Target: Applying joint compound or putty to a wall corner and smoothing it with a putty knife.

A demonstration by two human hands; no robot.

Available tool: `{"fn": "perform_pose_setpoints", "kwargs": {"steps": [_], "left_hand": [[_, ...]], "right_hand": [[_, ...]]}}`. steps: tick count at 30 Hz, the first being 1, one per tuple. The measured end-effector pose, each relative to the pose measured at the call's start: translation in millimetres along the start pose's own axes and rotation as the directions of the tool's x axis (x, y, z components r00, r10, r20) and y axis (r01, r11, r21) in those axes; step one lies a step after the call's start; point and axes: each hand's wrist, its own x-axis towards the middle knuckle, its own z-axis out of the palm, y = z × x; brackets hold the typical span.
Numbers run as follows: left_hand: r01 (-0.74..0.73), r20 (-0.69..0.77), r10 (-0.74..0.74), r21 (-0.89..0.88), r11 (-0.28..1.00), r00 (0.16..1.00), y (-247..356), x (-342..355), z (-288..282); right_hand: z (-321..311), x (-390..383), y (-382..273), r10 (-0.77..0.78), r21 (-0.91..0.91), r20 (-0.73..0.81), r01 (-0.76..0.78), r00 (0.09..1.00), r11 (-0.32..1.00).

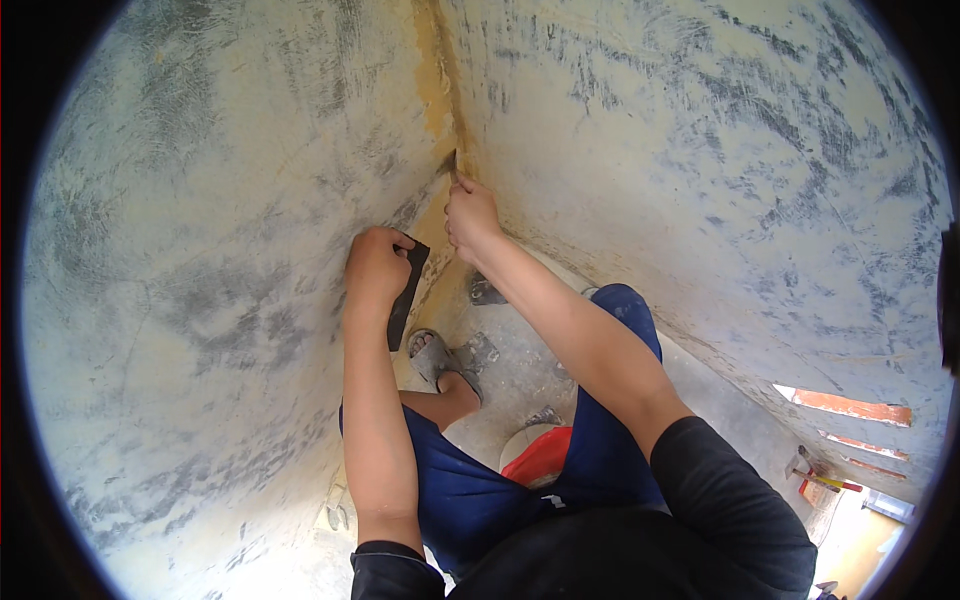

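Observation:
My right hand [474,216] is closed around a small putty knife [450,162], whose narrow dark blade sits at the corner where two walls meet. Its handle is hidden in my fist. Lower and to the left, my left hand [378,265] grips a flat black board [408,298], held edge-on close to the left wall. A yellowish-brown strip [432,75] runs down the corner, above and below the blade. Smeared pale and dark grey patches cover the left wall [200,280] and the right wall [650,150].
My sandalled foot [430,358] stands on the grey floor [520,350] near the corner. Something red [538,455] shows between my legs. At the lower right, slots edged in orange brick [850,408] cut the wall, with a few tools [822,478] beneath.

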Motion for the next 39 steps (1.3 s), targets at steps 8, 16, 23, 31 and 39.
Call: {"fn": "perform_pose_setpoints", "kwargs": {"steps": [8,16,23,31,39], "left_hand": [[-0.01,0.02,0.01,0.004,1.0,1.0,9.4,2.6,3.8],[0.025,0.005,-0.025,0.04,0.999,1.0,0.7,-4.8,1.9],[-0.013,0.014,0.013,0.01,1.0,1.0,5.9,-3.1,2.8],[0.024,0.024,-0.025,0.039,0.999,0.999,7.6,-2.4,4.8],[-0.042,0.005,0.042,0.038,0.998,0.999,10.5,0.1,6.3]], "right_hand": [[9.1,-12.2,30.0,-0.215,-0.232,-0.035,0.201,0.976,0.952],[15.4,-15.3,16.8,-0.131,-0.216,-0.045,0.118,0.99,0.969],[24.6,-27.0,25.7,-0.209,-0.256,-0.09,0.181,0.974,0.95],[16.9,-17.5,33.6,-0.237,-0.26,0.025,0.235,0.971,0.936],[11.4,-10.6,33.9,-0.303,-0.358,-0.036,0.271,0.952,0.893]]}}
